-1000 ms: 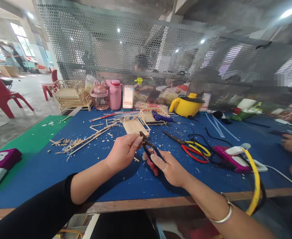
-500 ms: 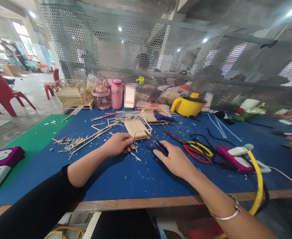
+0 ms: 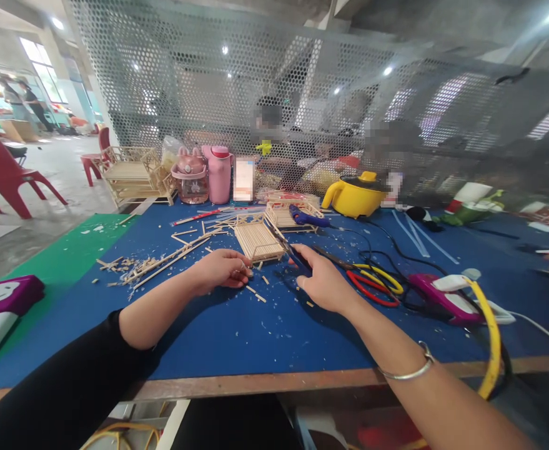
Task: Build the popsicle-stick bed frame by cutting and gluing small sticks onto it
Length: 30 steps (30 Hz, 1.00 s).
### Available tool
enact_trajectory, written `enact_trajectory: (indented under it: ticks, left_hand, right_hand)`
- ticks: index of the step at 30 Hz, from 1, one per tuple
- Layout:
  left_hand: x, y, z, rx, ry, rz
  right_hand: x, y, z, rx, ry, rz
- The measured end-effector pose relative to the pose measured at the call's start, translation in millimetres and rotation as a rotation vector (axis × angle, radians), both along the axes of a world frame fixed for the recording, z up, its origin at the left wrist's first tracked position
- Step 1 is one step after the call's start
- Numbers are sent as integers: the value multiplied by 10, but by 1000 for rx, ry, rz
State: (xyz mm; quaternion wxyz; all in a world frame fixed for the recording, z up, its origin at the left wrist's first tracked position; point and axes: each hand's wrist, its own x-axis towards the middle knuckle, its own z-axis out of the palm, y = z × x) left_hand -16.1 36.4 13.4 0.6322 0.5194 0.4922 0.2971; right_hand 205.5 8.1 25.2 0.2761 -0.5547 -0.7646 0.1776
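Note:
A small bed-like frame of pale wooden sticks (image 3: 259, 240) lies on the blue table cover, with low rails around a slatted base. My left hand (image 3: 222, 270) is closed at its front left corner, thumb and fingers curled together on the edge. In my right hand (image 3: 323, 278) is a pair of dark-handled pliers (image 3: 297, 255), its metal jaws pointing toward the frame's right side rail. Whether the jaws touch the rail cannot be made out. Several short stick offcuts (image 3: 255, 294) lie just in front of the frame.
Behind stands another stick frame (image 3: 297, 215) with a blue glue gun (image 3: 308, 217) against it. Scissors with red and yellow handles (image 3: 372, 282) lie right, near a purple power strip (image 3: 443, 297) and cables. Loose sticks (image 3: 171, 257) spread left. Bottles and a yellow pot (image 3: 358, 195) line the back.
The pliers have shifted up and away, from the frame's front right corner to along its right side. Fresh stick bits lie on the cover between my hands. My left hand has barely moved.

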Motion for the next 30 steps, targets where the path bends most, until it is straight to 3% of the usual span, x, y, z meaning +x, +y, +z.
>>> enact_trajectory:
  ticks: [4,9,11,13,18,24,30]
  left_hand:
    - [-42,10,-11,130,139,0]
    - [-85,41,-60,290,266,-2]
    - [-106,68,-81,341,311,8]
    - [-121,87,-86,405,389,16]
    - [-58,4,-9,764,740,94]
    - [125,-196,27,769,840,-36]
    - [188,-232,11,749,861,-106]
  right_hand:
    - [200,129,-2,54,-100,85]
    - [358,315,119,-159,-183,318]
    - [352,367,106,-189,-148,349]
    - [327,385,45,-147,-119,330]
    - [283,328,-97,-12,-80,315]
    - [276,290,-107,0,-34,340]
    - [227,258,-130,15,-11,340]
